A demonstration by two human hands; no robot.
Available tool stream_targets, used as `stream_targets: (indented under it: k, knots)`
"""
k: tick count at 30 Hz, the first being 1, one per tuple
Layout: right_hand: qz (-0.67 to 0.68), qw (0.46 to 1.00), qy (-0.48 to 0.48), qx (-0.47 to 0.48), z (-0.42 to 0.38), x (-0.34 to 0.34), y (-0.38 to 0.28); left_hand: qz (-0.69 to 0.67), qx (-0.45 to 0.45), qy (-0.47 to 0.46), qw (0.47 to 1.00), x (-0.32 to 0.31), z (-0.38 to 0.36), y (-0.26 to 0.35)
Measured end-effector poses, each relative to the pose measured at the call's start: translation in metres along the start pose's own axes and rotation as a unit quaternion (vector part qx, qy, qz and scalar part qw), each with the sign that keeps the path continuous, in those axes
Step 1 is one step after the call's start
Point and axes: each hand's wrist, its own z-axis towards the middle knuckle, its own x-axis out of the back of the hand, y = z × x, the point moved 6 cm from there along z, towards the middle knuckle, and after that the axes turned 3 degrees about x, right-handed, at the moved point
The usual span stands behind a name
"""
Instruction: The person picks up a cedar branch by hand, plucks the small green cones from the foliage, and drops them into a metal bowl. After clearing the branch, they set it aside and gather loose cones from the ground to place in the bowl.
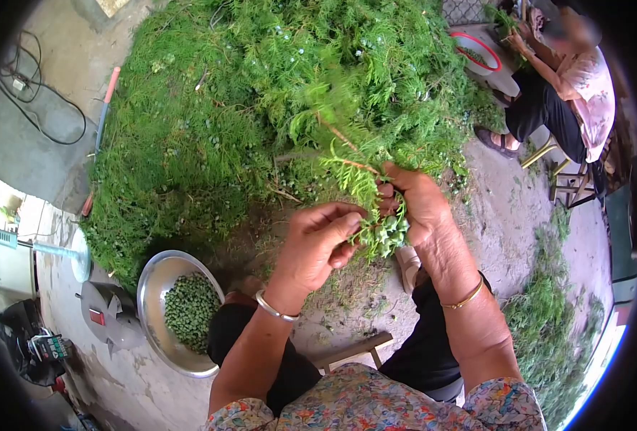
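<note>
Single head-worn view, steeply downward, close over hands, lap and ground.

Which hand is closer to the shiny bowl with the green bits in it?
Left. The left hand is up and to the right of the metal bowl; the right hand, gripping the green sprig, is farther off, beyond it.

no readable text, labels or numbers anywhere, small dark gear at left perhaps too blurred
</note>
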Motion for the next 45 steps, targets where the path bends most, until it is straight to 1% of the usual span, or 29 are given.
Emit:
stream_targets:
  k: [2,4,7,11,13,17,19,20,22,23,25,26,28,29,30,32,34,37,38,40,42,44,45]
  knots:
    - [-0.030,0.999,-0.006,0.021,-0.001,-0.005,0.002,-0.006,0.004,-0.005,1.000,0.000,0.002,-0.009]
    - [-0.039,0.999,-0.004,0.032,-0.003,-0.010,0.004,-0.068,-0.008,-0.020,0.997,0.002,0.003,-0.014]
    - [-0.077,0.994,-0.002,0.072,-0.001,-0.011,0.005,-0.081,0.004,-0.002,0.997,0.000,-0.002,-0.011]
    - [-0.100,0.991,0.018,0.092,-0.008,-0.018,0.002,-0.079,0.014,0.006,0.997,0.000,-0.004,-0.010]
    - [-0.117,0.986,0.050,0.109,-0.010,-0.017,-0.001,-0.040,-0.008,-0.013,0.999,-0.001,-0.004,-0.007]
    - [-0.151,0.982,0.029,0.110,-0.010,-0.019,-0.002,-0.012,-0.037,-0.037,0.999,0.003,-0.004,-0.007]
    - [-0.121,0.981,0.058,0.139,-0.010,-0.018,-0.006,-0.069,-0.055,0.003,0.996,0.010,-0.004,-0.007]
    - [-0.121,0.981,0.058,0.139,-0.010,-0.019,-0.005,-0.069,-0.055,0.003,0.996,0.010,-0.004,-0.008]
    - [-0.085,0.982,0.079,0.148,-0.009,-0.018,-0.003,-0.154,-0.065,0.021,0.986,0.010,-0.006,-0.009]
    - [-0.085,0.982,0.079,0.148,-0.005,-0.015,-0.001,-0.154,-0.064,0.020,0.986,0.009,-0.007,-0.010]
    - [-0.078,0.983,0.101,0.133,0.006,-0.002,0.001,-0.154,-0.090,0.093,0.980,0.017,-0.008,-0.008]
    - [-0.078,0.983,0.102,0.134,0.007,0.000,-0.004,-0.154,-0.089,0.092,0.980,0.021,-0.007,-0.007]
    - [-0.016,0.975,0.125,0.183,0.007,0.005,-0.017,-0.203,-0.080,0.123,0.968,0.039,-0.004,-0.003]
    - [0.018,0.975,0.128,0.180,0.007,0.005,-0.016,-0.199,-0.073,0.099,0.972,0.037,-0.004,-0.001]
    - [0.018,0.975,0.128,0.180,0.006,0.004,-0.017,-0.198,-0.074,0.099,0.972,0.036,-0.003,0.000]
    - [-0.002,0.980,0.129,0.149,0.004,0.005,-0.015,-0.073,-0.091,0.042,0.992,0.026,-0.001,0.001]
    - [-0.014,0.982,0.120,0.147,0.005,0.005,-0.012,-0.070,-0.092,0.044,0.992,0.024,-0.001,-0.003]
    - [-0.029,0.985,0.101,0.135,0.005,0.002,-0.006,-0.001,-0.096,0.063,0.993,0.012,-0.004,0.003]
    - [-0.034,0.988,0.089,0.124,0.005,0.000,-0.003,0.000,-0.096,0.062,0.993,0.011,-0.004,0.003]
    - [-0.044,0.987,0.098,0.117,0.006,0.000,0.001,0.072,-0.082,0.004,0.994,0.003,-0.001,0.000]
    - [-0.028,0.989,0.105,0.102,0.003,-0.004,0.002,0.066,-0.095,-0.004,0.993,0.001,-0.001,-0.001]
    - [-0.021,0.988,0.115,0.106,-0.001,-0.006,-0.002,0.039,-0.096,0.034,0.994,0.002,-0.003,0.002]
    - [-0.015,0.986,0.122,0.109,-0.001,-0.005,-0.005,0.039,-0.096,0.033,0.994,0.001,-0.004,0.002]
